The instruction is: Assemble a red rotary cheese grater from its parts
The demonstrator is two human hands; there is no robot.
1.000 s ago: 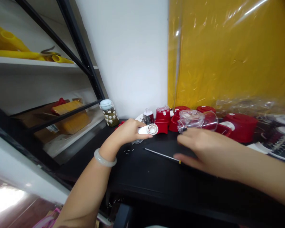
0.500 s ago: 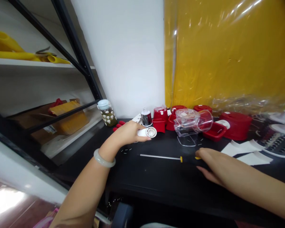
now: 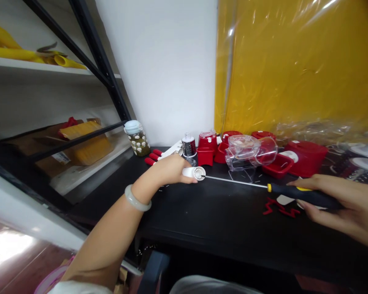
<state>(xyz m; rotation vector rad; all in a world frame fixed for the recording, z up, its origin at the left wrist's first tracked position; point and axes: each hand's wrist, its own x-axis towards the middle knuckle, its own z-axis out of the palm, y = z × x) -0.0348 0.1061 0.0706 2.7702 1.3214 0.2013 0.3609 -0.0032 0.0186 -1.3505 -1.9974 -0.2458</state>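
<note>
My left hand (image 3: 174, 169), with a pale bangle at the wrist, is closed around a white plastic part (image 3: 190, 172) whose round open end faces right. My right hand (image 3: 334, 204) grips a long screwdriver (image 3: 297, 192) by its black and yellow handle. The thin metal shaft points left, and its tip reaches the round opening of the white part. Beneath the right hand lie red zigzag pieces (image 3: 283, 208) and a white piece (image 3: 284, 199) on the black table (image 3: 208, 220).
Along the wall stand a jar (image 3: 138, 141), a small grater drum (image 3: 188, 146), red housings (image 3: 206, 148), a clear plastic body (image 3: 242, 151) and a larger red housing (image 3: 306, 157). Red-handled tools (image 3: 155, 156) lie behind my left hand. A shelf rack (image 3: 110, 81) is at the left.
The screwdriver has risen from low over the table, and its tip now meets the white part's opening. My right hand has shifted right along the handle. Red zigzag pieces now show below it.
</note>
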